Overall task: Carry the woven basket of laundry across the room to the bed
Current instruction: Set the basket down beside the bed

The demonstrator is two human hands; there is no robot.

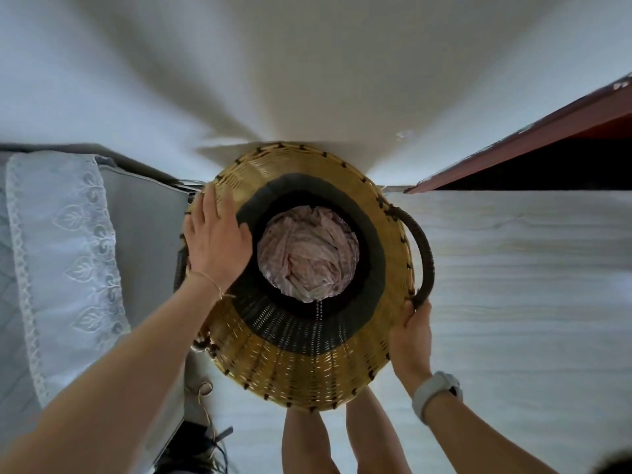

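A tall woven basket, yellow cane with a dark band, stands right below me against the wall. Crumpled pinkish laundry lies at its bottom. My left hand rests flat on the left inner rim, fingers spread, holding nothing. My right hand grips the lower end of the basket's dark right handle. The left handle is mostly hidden behind my left wrist. The bed, with grey cover and white lace-edged cloth, lies just left of the basket.
A white wall rises straight ahead. A red-brown door stands open at the right with a dark gap behind it. Pale floor spreads to the right. Dark cables lie by the bed's corner. My bare legs show under the basket.
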